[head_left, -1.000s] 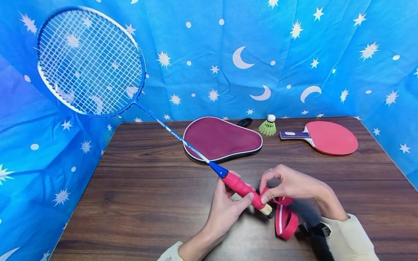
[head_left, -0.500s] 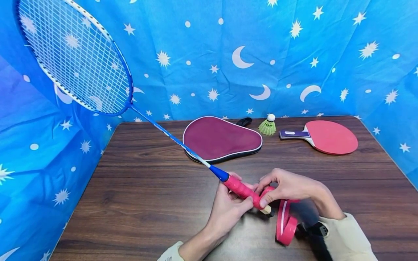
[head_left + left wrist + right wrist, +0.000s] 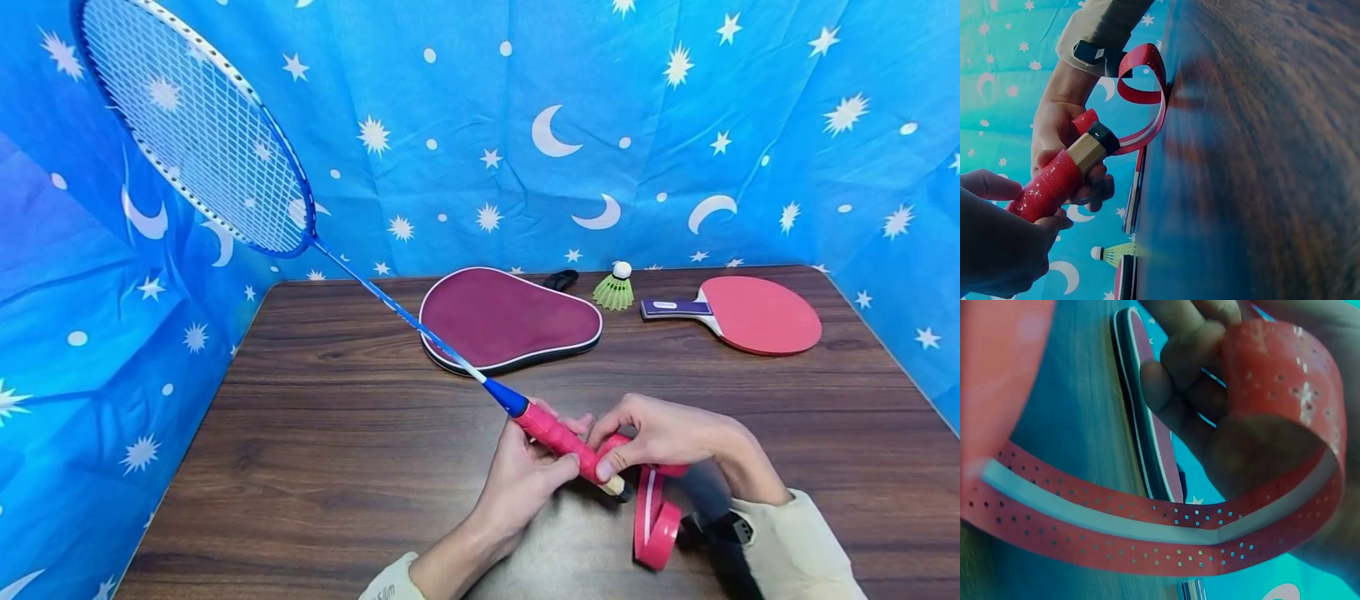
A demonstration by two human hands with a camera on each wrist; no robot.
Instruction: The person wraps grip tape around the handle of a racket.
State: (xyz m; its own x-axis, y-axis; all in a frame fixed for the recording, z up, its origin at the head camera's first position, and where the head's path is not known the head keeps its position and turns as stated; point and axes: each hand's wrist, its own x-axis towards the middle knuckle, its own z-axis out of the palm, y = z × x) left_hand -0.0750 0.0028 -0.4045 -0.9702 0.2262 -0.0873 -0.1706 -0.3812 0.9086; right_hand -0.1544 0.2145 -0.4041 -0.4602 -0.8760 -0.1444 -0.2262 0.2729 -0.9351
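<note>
- While the left hand (image 3: pixel 517 483) is gripping the racket (image 3: pixel 390 306) by its handle (image 3: pixel 553 432), head view, the right hand (image 3: pixel 663 433) is pinching red tape (image 3: pixel 662 540) against the handle's lower end.
- Same view: racket is slanting up leftward above the table (image 3: pixel 337 467), crossing before the case (image 3: pixel 517 321); shuttlecock (image 3: pixel 615 292) is standing between case and paddle (image 3: pixel 765 317).
- Left wrist view: tape is covering the handle, bare wood (image 3: pixel 1085 152) showing beside the black cap (image 3: pixel 1104 138).
- Right wrist view: loose tape is curving below the right fingers (image 3: pixel 1194 347), white strip (image 3: pixel 1085 515) showing.
</note>
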